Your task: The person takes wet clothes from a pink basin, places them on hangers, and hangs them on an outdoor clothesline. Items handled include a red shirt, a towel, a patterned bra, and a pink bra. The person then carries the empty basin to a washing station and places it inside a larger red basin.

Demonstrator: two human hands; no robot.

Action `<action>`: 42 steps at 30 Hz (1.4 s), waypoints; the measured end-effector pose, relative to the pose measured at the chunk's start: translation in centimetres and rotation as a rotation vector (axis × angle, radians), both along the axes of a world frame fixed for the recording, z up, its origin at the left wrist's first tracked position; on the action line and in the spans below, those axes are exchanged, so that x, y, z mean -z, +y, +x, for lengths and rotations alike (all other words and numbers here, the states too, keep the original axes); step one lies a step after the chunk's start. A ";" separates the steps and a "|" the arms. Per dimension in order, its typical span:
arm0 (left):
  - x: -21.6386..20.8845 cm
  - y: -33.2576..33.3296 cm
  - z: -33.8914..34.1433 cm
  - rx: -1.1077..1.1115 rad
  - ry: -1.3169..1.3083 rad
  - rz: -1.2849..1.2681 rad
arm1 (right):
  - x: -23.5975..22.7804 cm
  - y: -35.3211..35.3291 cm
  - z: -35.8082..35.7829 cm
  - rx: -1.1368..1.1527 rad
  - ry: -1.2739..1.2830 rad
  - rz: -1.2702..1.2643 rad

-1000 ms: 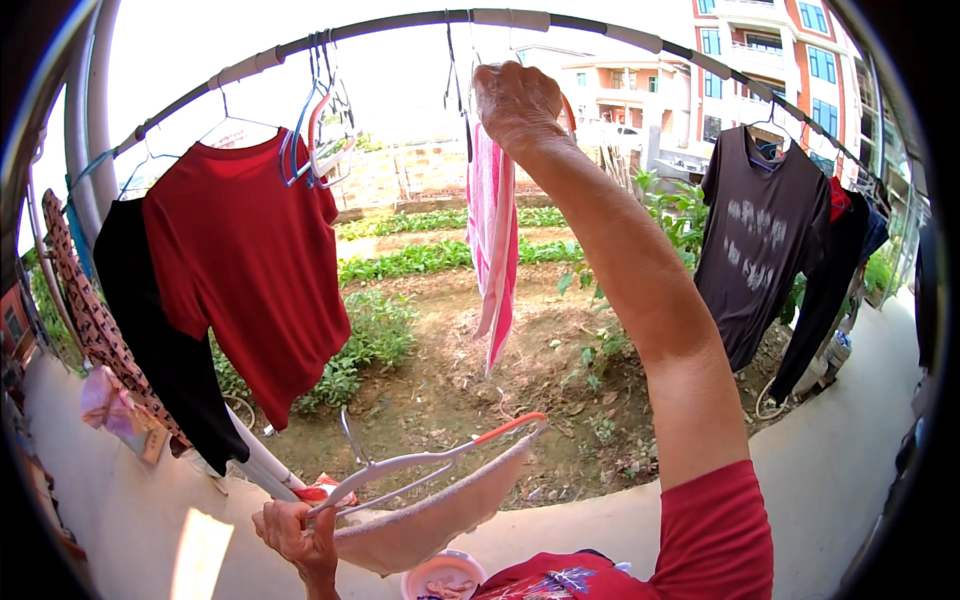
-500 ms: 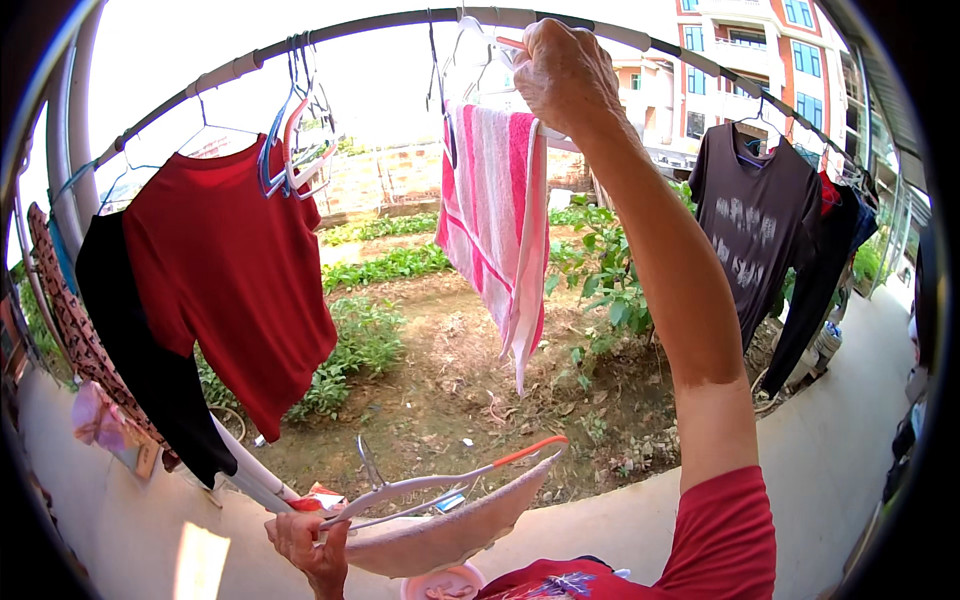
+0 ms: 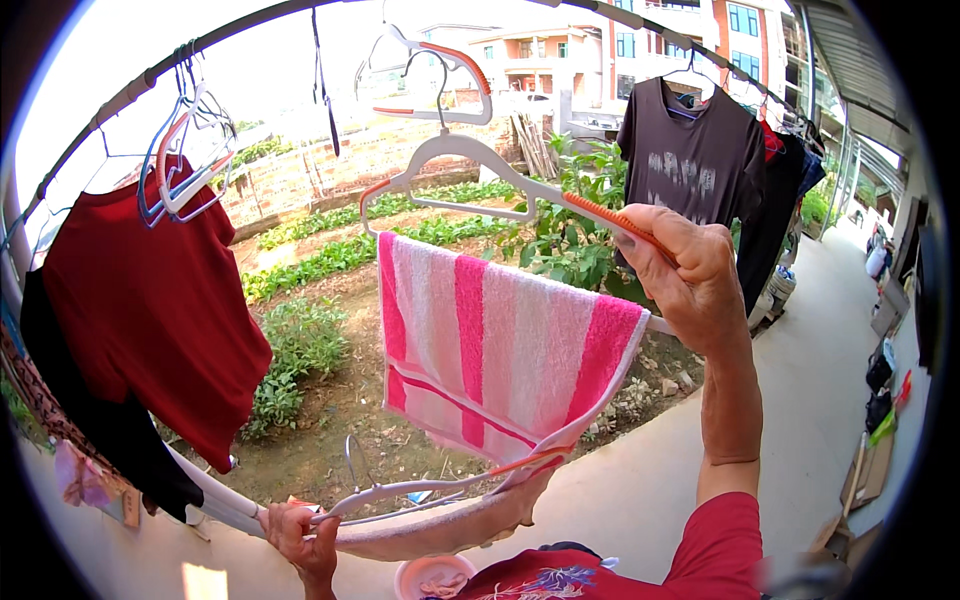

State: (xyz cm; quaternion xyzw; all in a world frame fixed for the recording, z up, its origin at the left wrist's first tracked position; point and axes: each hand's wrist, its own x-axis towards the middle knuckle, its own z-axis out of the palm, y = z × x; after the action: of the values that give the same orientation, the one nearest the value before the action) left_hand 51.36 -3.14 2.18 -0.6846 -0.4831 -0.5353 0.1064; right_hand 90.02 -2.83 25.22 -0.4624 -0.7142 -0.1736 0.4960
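Note:
My right hand (image 3: 690, 280) is closed on the orange-ribbed end of a grey clothes hanger (image 3: 465, 152), held up before me. Over its lower bar drapes a pink-and-white striped towel (image 3: 500, 340). Its hook overlaps an empty white hanger (image 3: 482, 75) on the rail; whether they touch I cannot tell. Low at the left, my left hand (image 3: 300, 538) grips the end of a second grey hanger (image 3: 405, 488) with an orange strip. A pale pinkish towel (image 3: 430, 530) hangs from that one, partly overlapping the striped towel's lower edge.
A curved drying rail (image 3: 135, 88) runs overhead. On it hang a red shirt (image 3: 150, 310), several bare hangers (image 3: 185, 150) and a dark T-shirt (image 3: 690, 150). A pink basin (image 3: 433, 575) stands below on the concrete walkway (image 3: 800, 400). Beyond lies a garden bed with green plants (image 3: 295, 360).
My right hand has come down from the rail, bringing the hanger with the striped towel lower and nearer. The towel now faces me broadly. My left hand keeps its hold; the view has shifted right.

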 end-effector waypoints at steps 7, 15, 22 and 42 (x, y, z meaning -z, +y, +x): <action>0.8 1.7 1.5 0.136 -0.021 -0.072 | 1.6 -2.5 5.1 0.194 0.093 -0.054; 2.4 4.8 3.7 0.109 -0.027 -0.101 | -1.4 1.8 11.6 0.352 0.136 0.080; 0.9 6.8 7.7 0.161 -0.060 -0.053 | -9.1 10.3 19.0 0.643 0.107 0.202; -0.9 10.4 14.2 0.218 -0.105 -0.037 | -12.4 22.8 17.3 0.995 -0.211 0.001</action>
State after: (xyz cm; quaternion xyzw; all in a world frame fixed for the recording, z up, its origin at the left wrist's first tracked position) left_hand 65.56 7.21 3.04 -0.7060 -0.4203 -0.5699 0.0094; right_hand 107.32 19.97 37.61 -0.7261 -0.4536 -0.4351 0.2787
